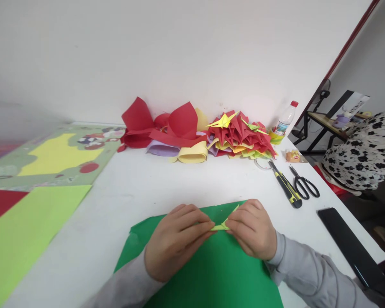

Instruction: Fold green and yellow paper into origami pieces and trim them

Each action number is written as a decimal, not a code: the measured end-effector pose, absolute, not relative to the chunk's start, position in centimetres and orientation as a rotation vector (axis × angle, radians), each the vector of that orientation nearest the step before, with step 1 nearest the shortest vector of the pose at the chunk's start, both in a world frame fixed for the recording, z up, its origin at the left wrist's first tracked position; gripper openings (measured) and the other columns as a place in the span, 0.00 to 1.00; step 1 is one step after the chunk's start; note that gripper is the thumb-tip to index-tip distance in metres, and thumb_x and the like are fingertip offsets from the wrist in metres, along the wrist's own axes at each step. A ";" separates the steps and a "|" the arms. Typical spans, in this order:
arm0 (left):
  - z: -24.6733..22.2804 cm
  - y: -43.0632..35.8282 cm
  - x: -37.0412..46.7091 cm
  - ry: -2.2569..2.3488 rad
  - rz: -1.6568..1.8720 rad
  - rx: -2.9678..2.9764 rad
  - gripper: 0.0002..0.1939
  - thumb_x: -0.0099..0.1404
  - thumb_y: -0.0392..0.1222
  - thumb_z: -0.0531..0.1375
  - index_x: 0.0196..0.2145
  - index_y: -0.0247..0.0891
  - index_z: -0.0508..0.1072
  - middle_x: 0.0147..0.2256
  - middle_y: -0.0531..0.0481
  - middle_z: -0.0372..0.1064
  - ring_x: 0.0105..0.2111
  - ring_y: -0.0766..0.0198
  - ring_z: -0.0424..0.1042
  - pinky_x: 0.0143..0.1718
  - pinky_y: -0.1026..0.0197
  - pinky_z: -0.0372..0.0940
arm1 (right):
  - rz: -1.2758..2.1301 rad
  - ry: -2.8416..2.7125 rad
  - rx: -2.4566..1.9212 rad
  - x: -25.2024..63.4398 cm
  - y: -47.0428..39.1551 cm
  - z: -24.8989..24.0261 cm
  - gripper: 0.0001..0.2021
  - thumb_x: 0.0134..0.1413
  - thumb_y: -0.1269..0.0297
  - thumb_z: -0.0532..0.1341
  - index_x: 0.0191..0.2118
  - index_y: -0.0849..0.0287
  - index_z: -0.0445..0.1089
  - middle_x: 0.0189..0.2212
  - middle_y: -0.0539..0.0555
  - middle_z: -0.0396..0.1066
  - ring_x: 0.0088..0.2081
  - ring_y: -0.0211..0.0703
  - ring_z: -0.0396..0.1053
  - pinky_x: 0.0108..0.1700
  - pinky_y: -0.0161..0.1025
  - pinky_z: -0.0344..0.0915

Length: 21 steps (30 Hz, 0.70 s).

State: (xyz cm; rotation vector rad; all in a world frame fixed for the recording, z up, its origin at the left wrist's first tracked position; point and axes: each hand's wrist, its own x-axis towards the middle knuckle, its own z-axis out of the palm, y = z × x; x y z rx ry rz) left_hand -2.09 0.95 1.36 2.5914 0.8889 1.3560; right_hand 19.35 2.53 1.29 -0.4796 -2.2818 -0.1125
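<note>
A small folded piece of yellow-green paper (220, 227) is held between both hands above a green sheet (218, 273) on the white table. My left hand (179, 239) pinches its left end with the fingertips. At the other end, my right hand (254, 229) grips the paper between thumb and fingers, and a thin pointed tip sticks up beside them. The fingers of both hands hide parts of the paper.
Red, purple and cream paper shapes (182, 124) and a pile of folded paper stars (240, 134) line the wall. Rightward lie a bottle (285, 119), a cutter (287, 186), scissors (304, 185) and a black case (349, 244). Lime sheets (35, 231) lie left. A person's patterned clothing (365, 149) shows far right.
</note>
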 end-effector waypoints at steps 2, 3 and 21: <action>1.7 0.7 -2.3 0.922 1.465 2.267 0.08 0.60 0.31 0.62 0.36 0.42 0.75 0.29 0.51 0.73 0.28 0.65 0.70 0.28 0.62 0.66 | 0.038 -2.207 -0.526 19.4 2.2 1.7 0.06 0.60 0.72 0.54 0.39 0.62 0.69 0.31 0.56 0.72 0.33 0.41 0.67 0.35 0.42 0.61; 1.8 0.5 -2.4 0.936 1.517 2.077 0.09 0.58 0.33 0.64 0.36 0.43 0.76 0.30 0.51 0.72 0.28 0.64 0.71 0.28 0.63 0.67 | 0.162 -2.151 -0.561 19.4 2.0 1.9 0.07 0.61 0.71 0.54 0.39 0.62 0.69 0.31 0.56 0.72 0.33 0.41 0.67 0.35 0.41 0.63; 0.2 -0.5 1.0 0.944 1.222 0.945 0.09 0.46 0.46 0.71 0.20 0.39 0.80 0.22 0.51 0.66 0.25 0.66 0.64 0.27 0.62 0.59 | 0.831 -1.761 -0.825 17.0 0.1 0.3 0.06 0.52 0.68 0.61 0.26 0.59 0.69 0.24 0.50 0.67 0.27 0.36 0.67 0.29 0.33 0.64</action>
